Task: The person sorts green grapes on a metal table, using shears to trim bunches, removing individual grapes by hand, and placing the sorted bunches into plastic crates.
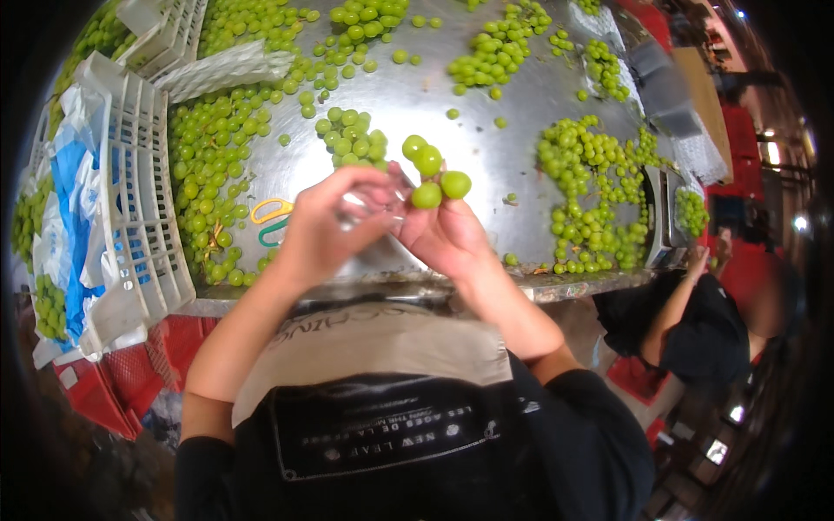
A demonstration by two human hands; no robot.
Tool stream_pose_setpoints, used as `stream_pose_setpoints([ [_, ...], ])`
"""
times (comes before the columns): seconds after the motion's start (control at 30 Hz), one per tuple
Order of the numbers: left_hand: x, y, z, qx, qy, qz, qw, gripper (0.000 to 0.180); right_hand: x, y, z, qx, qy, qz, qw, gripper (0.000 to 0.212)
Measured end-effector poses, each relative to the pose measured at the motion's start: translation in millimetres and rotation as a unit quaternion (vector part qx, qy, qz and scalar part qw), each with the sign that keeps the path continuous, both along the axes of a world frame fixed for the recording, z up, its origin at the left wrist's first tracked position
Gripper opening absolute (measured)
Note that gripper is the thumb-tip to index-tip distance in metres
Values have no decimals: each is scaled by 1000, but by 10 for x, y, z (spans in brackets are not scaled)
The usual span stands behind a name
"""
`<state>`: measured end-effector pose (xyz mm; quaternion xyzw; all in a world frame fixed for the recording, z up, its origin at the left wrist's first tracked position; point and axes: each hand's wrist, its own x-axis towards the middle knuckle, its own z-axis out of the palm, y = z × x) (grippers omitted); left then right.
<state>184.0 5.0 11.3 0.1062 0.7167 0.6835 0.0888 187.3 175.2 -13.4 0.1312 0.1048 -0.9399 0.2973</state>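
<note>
Head view: both hands mid-frame, over near edge of metal surface (426,91). Right hand (441,233) palm up, fingers pinching small grape sprig (427,160), four big green grapes visible, just above frame center. Left hand (340,217) blurred, fingers curled close to right fingertips; can't tell if it grips anything. Grape bunch (349,135) right behind left hand. Yellow scissor handle (272,201) and green scissor handle (264,235) left of left hand. Loose grapes (213,148) piled left, beside white slatted crate (139,187). Large bunch (595,191) at right, another bunch (499,52) upper center-right. Co-worker (708,339) lower right, dark sleeve.
</note>
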Motion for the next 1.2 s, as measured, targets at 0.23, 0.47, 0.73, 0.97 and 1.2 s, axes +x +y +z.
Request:
stream_pose_setpoints([
  [0.23, 12, 218, -24, 48, 82, 52, 994, 28, 34, -194, 202, 134, 11, -24, 991, 41],
  [0.47, -115, 45, 35, 334, -297, -26, 894, 21, 44, -124, 116, 86, 36, 8, 996, 30],
  [0.73, -101, 59, 72, 274, -297, -22, 915, 21, 32, -139, 130, 186, 42, -35, 981, 27],
  [0.97, -163, -3, -122, 423, -433, -94, 790, 32, 110, -155, 134, 297, 70, -98, 947, 22],
  [1.2, -182, 11, -186, 437, -470, -106, 760, 32, 120, -166, 107, 373, 93, -99, 918, 20],
])
